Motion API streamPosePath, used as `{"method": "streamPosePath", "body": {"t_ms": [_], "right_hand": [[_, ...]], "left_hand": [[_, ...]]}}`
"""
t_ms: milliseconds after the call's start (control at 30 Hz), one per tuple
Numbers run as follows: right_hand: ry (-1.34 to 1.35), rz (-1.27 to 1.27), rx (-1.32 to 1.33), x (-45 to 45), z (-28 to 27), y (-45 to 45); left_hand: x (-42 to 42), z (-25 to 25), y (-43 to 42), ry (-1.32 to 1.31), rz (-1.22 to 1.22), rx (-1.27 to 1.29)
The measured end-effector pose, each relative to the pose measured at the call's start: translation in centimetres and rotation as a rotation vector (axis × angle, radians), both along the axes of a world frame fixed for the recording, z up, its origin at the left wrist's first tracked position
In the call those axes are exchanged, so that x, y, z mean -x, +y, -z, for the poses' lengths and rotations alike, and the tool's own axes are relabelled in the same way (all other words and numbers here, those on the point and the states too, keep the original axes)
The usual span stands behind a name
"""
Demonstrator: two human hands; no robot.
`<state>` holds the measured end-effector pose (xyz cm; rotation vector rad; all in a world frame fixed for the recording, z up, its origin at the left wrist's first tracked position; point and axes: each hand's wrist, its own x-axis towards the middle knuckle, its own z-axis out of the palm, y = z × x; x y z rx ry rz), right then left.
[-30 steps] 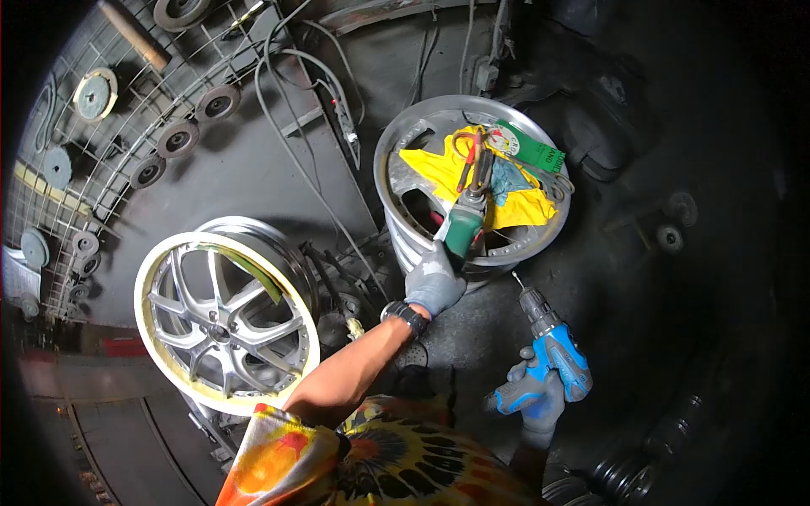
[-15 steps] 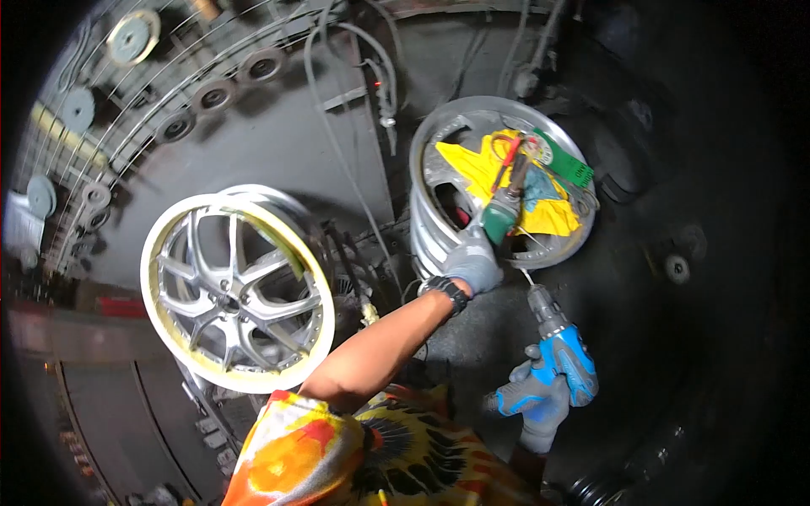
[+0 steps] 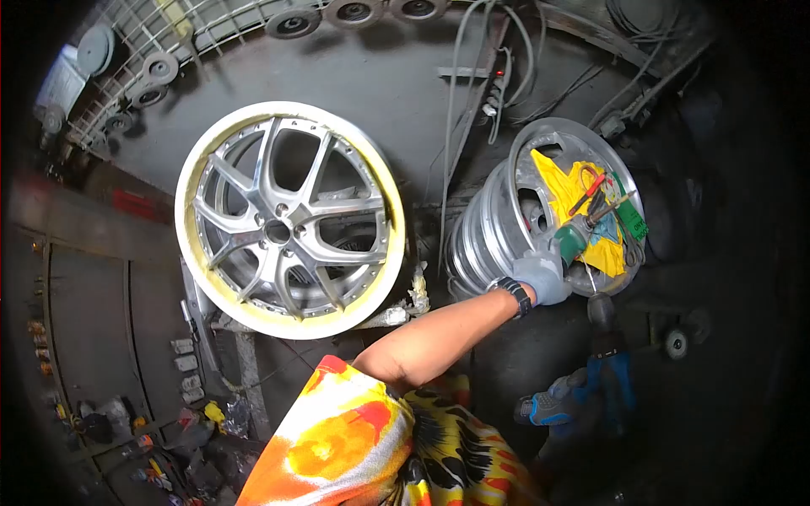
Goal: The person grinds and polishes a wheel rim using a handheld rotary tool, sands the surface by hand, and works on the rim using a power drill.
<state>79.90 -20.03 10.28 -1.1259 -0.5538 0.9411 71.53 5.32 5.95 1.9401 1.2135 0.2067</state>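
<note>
My left hand (image 3: 544,277), gloved in grey with a watch at the wrist, is wrapped round a green power tool (image 3: 574,241) with a narrow metal nose. It rests over the face of a silver wheel rim (image 3: 481,244). A yellow cloth (image 3: 553,181), red-handled pliers (image 3: 588,194) and a green disc packet (image 3: 629,211) lie on that rim. My gloved right hand (image 3: 564,395), in shadow, grips a blue cordless drill (image 3: 609,363). The drill's thin bit points up toward the rim's lower edge.
A spoked alloy wheel (image 3: 278,229) with yellow tape round its lip stands at the left on a stand. Behind it, a wire rack (image 3: 224,34) carries several abrasive discs (image 3: 353,12). Cables (image 3: 460,84) hang by the back wall. Small boxes and clutter sit at lower left.
The view has swung, so the rims, arm and tools all appear farther right. The green power tool's nose now points up to the right. Both hands keep hold of their tools.
</note>
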Motion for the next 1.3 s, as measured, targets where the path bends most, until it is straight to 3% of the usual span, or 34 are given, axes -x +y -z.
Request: {"method": "streamPosePath", "body": {"t_ms": [100, 200, 233, 300, 367, 433, 467, 567, 600, 633, 700, 733, 767, 833, 867, 967, 1200, 1300], "right_hand": [[-0.157, -0.046, 0.027, 1.2, -2.5, 1.3], [-0.314, -0.121, 0.059, 3.3, -4.7, 3.5], [-0.355, -0.148, 0.068, 4.3, -5.1, 4.3], [-0.416, -0.200, 0.089, 6.6, -5.8, 6.0], [-0.455, -0.251, 0.114, 9.5, -6.1, 7.6], [-0.474, -0.300, 0.147, 12.5, -5.9, 8.9], [-0.480, -0.321, 0.166, 14.3, -5.6, 9.5], [-0.234, -0.303, 0.249, 19.9, -3.5, 10.4], [-0.111, -0.264, 0.272, 21.8, -2.7, 10.6], [-0.250, -0.305, 0.248, 23.6, -2.5, 11.1], [-1.116, -0.488, 0.148, 26.4, -4.2, 13.5], [-1.266, -0.449, 0.130, 27.5, -4.5, 14.7], [-1.278, -0.445, 0.154, 28.2, -4.7, 15.6], [-1.425, -0.449, 0.192, 29.4, -5.0, 16.7], [-1.389, -0.420, 0.234, 30.0, -4.8, 17.1], [-1.214, -0.371, 0.377, 30.6, -4.2, 17.1], [-1.157, -0.234, 0.484, 32.3, -3.6, 18.4], [-1.145, -0.186, 0.480, 33.1, -4.0, 20.2]], "left_hand": [[2.4, -0.2, -1.3, -0.107, -0.059, -0.053], [6.3, 0.7, -3.3, -0.426, -0.109, -0.396], [8.5, 1.1, -4.0, -0.433, -0.117, -0.387], [13.4, 1.9, -5.5, -0.816, -0.120, -0.403], [19.2, 1.2, -7.3, -1.030, -0.215, 0.220], [25.2, -0.1, -7.3, -0.991, -0.315, 0.310], [27.2, 0.2, -6.9, -0.982, -0.322, 0.234], [31.8, -0.5, -5.6, -1.254, -0.371, 0.839], [32.4, 1.0, -5.1, -1.356, -0.252, 0.934], [31.9, 3.9, -4.8, -1.372, -0.240, 0.958], [30.3, 9.3, -5.2, -1.329, -0.073, 0.285], [32.5, 3.6, -2.4, -1.334, -0.111, 0.770], [32.6, 3.8, -2.0, -1.345, -0.102, 0.793], [32.2, 4.0, -1.3, -1.702, -0.007, 1.079], [32.3, 4.0, -1.0, -1.707, 0.003, 1.107], [32.5, 3.6, -0.3, -1.721, -0.108, 1.583], [32.0, 4.9, 0.5, -1.632, -0.199, 1.777], [32.2, 4.3, 1.3, -1.623, -0.223, 1.736]]}}
